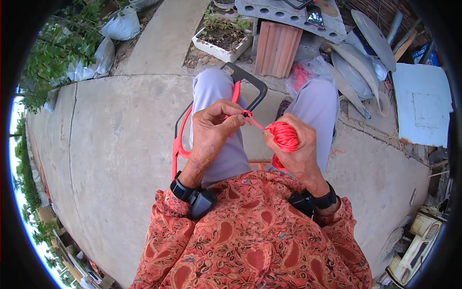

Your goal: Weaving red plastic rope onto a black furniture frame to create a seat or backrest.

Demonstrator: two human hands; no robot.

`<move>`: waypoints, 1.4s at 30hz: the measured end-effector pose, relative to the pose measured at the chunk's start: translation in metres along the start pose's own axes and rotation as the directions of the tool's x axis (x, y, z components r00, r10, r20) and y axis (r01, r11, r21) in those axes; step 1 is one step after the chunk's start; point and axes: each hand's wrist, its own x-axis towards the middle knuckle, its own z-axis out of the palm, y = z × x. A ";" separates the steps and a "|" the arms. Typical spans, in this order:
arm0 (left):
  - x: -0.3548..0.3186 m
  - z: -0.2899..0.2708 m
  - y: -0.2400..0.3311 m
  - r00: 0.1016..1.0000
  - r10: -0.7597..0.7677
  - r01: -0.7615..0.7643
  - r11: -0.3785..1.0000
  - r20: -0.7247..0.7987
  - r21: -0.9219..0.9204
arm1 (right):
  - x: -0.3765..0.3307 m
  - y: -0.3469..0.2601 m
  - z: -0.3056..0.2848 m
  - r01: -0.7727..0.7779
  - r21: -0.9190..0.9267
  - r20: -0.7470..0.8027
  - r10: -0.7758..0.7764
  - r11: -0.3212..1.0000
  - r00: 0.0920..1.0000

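A black tubular frame [263, 88], partly wrapped in coral-red cord, lies across my left thigh. My left hand [216, 126] is closed in a pinch at the frame's bar, where a strand of cord [256, 122] loops round the black tube. Part of that loop is hidden by my thumb and fingers. From there the strand runs to a wound bundle of coral-red cord [284, 137], which my right hand [302, 149] grips above my right thigh. More red cord shows beneath the right hand. Along the left side, a red-wrapped part [181, 139] of the frame passes behind my left wrist.
Ahead stands a white planter [219, 49] with soil and plants, beside a ribbed terracotta tile [277, 48] under a concrete block [288, 15]. A clear plastic bag [308, 72] with red material lies beyond my right knee. At right are grey basins [353, 72] and a pale panel [423, 103].
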 end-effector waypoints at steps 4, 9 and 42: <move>0.001 0.001 -0.004 0.999 0.051 -0.051 0.999 0.017 0.015 | 0.004 0.003 0.006 0.008 0.003 -0.009 -0.008 1.000 1.000; 0.000 0.003 -0.001 0.998 0.066 -0.066 0.998 0.017 0.010 | 0.012 0.004 0.017 0.040 0.043 -0.032 -0.038 0.998 0.999; 0.004 0.004 -0.002 0.991 -0.113 0.108 0.991 -0.069 -0.075 | 0.007 0.021 0.024 0.209 0.010 -0.075 -0.207 0.978 0.975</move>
